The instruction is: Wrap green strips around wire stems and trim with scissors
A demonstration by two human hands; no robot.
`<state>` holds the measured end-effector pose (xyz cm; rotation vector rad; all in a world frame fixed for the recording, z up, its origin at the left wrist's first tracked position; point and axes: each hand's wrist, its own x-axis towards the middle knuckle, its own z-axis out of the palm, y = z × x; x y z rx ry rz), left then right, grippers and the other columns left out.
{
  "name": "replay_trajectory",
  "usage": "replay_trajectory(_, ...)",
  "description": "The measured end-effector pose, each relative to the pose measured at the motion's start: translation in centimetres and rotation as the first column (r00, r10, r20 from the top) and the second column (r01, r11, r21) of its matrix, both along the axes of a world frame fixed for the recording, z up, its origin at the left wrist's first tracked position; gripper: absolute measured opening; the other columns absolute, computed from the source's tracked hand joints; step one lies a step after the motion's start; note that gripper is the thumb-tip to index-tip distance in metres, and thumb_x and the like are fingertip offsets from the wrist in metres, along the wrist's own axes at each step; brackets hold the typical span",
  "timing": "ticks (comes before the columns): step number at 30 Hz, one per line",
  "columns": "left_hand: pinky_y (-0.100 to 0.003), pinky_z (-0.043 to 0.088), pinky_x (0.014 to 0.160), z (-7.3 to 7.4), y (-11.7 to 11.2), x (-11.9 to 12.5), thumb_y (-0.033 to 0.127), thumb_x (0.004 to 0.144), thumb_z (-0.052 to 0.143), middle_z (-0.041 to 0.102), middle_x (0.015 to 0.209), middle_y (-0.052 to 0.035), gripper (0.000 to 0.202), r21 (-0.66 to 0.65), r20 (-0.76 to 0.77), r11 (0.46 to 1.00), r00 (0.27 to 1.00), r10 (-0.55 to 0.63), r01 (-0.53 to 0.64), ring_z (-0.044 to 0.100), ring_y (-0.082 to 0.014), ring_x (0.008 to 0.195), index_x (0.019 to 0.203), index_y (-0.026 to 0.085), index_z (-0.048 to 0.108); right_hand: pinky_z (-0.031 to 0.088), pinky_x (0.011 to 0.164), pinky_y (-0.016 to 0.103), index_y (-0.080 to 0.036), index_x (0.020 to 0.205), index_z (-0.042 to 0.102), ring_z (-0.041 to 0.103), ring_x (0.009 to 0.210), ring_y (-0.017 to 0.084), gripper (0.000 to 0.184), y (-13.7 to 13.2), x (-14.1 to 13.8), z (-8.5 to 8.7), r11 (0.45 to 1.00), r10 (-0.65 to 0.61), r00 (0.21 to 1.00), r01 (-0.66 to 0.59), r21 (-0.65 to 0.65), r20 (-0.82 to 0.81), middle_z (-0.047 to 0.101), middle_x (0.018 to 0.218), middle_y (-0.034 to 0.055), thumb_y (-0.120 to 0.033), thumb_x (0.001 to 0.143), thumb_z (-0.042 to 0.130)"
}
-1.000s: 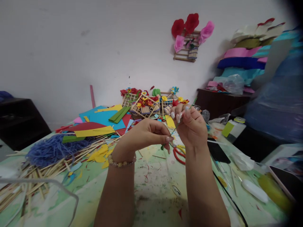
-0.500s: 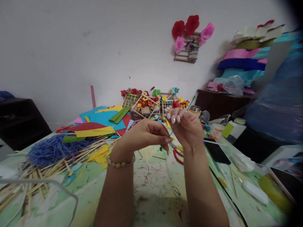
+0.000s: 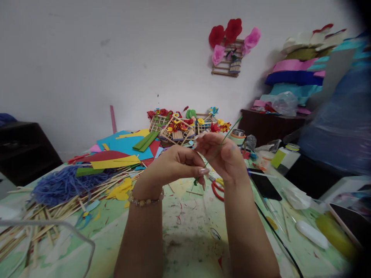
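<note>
Your left hand pinches a thin green stem between thumb and fingers, close to the stem's lower end, where a small green tail curls out at about seven o'clock. From that pinch the stem's long axis slants up and away between one and two o'clock, passing across your right hand to a free tip beyond it. The right fingers are spread and loosely curved, not clenched; the view is too soft to tell whether the stem touches them. So the left hand is nearer the tailed end, the right nearer the tip. Below the pinch, towards four o'clock, red-handled scissors lie on the table, just beside your right wrist.
</note>
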<state>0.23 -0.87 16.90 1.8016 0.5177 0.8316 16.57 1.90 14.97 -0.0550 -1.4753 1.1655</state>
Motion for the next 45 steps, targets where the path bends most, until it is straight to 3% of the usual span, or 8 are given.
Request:
replay_trajectory(3, -0.017, 0.048, 0.059, 0.0, 0.0, 0.0, 0.017, 0.076, 0.068, 0.068, 0.062, -0.0024, 0.01, 0.005, -0.003, 1.0, 1.0, 0.013, -0.013, 0.06, -0.0077, 0.059, 0.068, 0.011, 0.067, 0.046, 0.082, 0.036, -0.025, 0.072, 0.069, 0.059, 0.077, 0.016, 0.018, 0.1, -0.3, -0.2, 1.0, -0.017, 0.999, 0.017, 0.016, -0.039, 0.063, 0.072, 0.0005, -0.044, 0.071, 0.071)
replay_trajectory(6, -0.017, 0.049, 0.059, 0.0, -0.1, 0.0, 0.017, 0.075, 0.068, 0.068, 0.062, -0.0026, 0.009, -0.007, -0.003, 1.0, 1.0, 0.012, -0.012, 0.061, -0.0079, 0.06, 0.068, 0.011, 0.067, 0.046, 0.075, 0.035, -0.023, 0.058, 0.062, 0.054, 0.067, 0.015, 0.024, -0.1, -0.8, -0.1, 0.996, -0.081, 0.992, 0.084, 0.018, -0.1, 0.054, 0.058, -0.0013, -0.042, 0.068, 0.073)
replay_trajectory(13, -0.017, 0.048, 0.058, 0.0, 0.1, -0.3, 0.019, 0.074, 0.069, 0.068, 0.061, -0.0024, 0.01, 0.007, 0.001, 1.0, 1.0, 0.025, -0.025, 0.06, -0.0077, 0.058, 0.067, 0.011, 0.067, 0.046, 0.069, 0.031, -0.021, 0.056, 0.049, 0.05, 0.063, 0.013, 0.034, -0.2, -1.4, 0.2, 0.998, -0.061, 0.99, 0.06, -0.014, -0.126, 0.048, 0.059, -0.0039, -0.039, 0.063, 0.077)
replay_trajectory(20, -0.019, 0.05, 0.059, 0.0, 0.1, -0.4, 0.019, 0.073, 0.069, 0.067, 0.06, -0.0028, 0.011, 0.001, 0.024, 0.999, 0.999, 0.045, -0.045, 0.061, -0.0089, 0.058, 0.066, 0.011, 0.068, 0.048, 0.081, 0.036, -0.027, 0.08, 0.067, 0.059, 0.084, 0.017, 0.033, 0.3, -1.2, -0.5, 0.999, 0.039, 0.999, -0.04, -0.032, -0.035, 0.064, 0.087, 0.0015, -0.057, 0.065, 0.07)
replay_trajectory(25, -0.021, 0.051, 0.061, 0.2, -0.1, 0.1, 0.02, 0.071, 0.071, 0.067, 0.058, -0.003, 0.013, -0.012, 0.004, 0.998, 0.998, 0.063, -0.063, 0.061, -0.0096, 0.057, 0.062, 0.011, 0.067, 0.048, 0.077, 0.035, -0.025, 0.059, 0.063, 0.056, 0.072, 0.015, 0.023, 0.2, -1.4, -0.5, 1.0, -0.015, 0.997, 0.015, -0.002, -0.078, 0.058, 0.064, -0.0011, -0.044, 0.069, 0.073)
replay_trajectory(33, -0.019, 0.049, 0.059, 0.0, 0.2, 0.2, 0.019, 0.073, 0.069, 0.067, 0.06, -0.0031, 0.01, 0.001, 0.013, 0.998, 0.997, 0.07, -0.07, 0.06, -0.0089, 0.058, 0.067, 0.011, 0.067, 0.046, 0.07, 0.029, -0.021, 0.058, 0.054, 0.053, 0.067, 0.012, 0.026, -0.4, -1.3, 0.2, 0.998, 0.05, 0.989, -0.054, -0.026, -0.141, 0.05, 0.063, -0.0038, -0.028, 0.065, 0.078)
replay_trajectory(39, -0.018, 0.048, 0.059, 0.0, 0.1, -0.2, 0.019, 0.073, 0.07, 0.067, 0.06, -0.0026, 0.012, 0.012, 0.032, 0.996, 0.996, 0.085, -0.086, 0.06, -0.0081, 0.058, 0.065, 0.011, 0.066, 0.048, 0.084, 0.037, -0.026, 0.082, 0.07, 0.06, 0.089, 0.018, 0.03, 0.2, -0.2, -0.3, 1.0, 0.017, 0.998, -0.017, 0.0, 0.061, 0.066, 0.096, 0.0032, -0.049, 0.063, 0.075)
replay_trajectory(45, -0.019, 0.047, 0.059, 0.0, 0.2, 0.1, 0.02, 0.073, 0.069, 0.067, 0.06, -0.0022, 0.011, 0.03, 0.031, 0.998, 0.998, 0.06, -0.06, 0.06, -0.0087, 0.058, 0.065, 0.012, 0.066, 0.048, 0.081, 0.037, -0.023, 0.064, 0.067, 0.06, 0.081, 0.016, 0.014, 0.2, -0.2, -0.2, 0.999, -0.027, 1.0, 0.027, 0.032, 0.01, 0.065, 0.074, 0.001, -0.033, 0.074, 0.07)
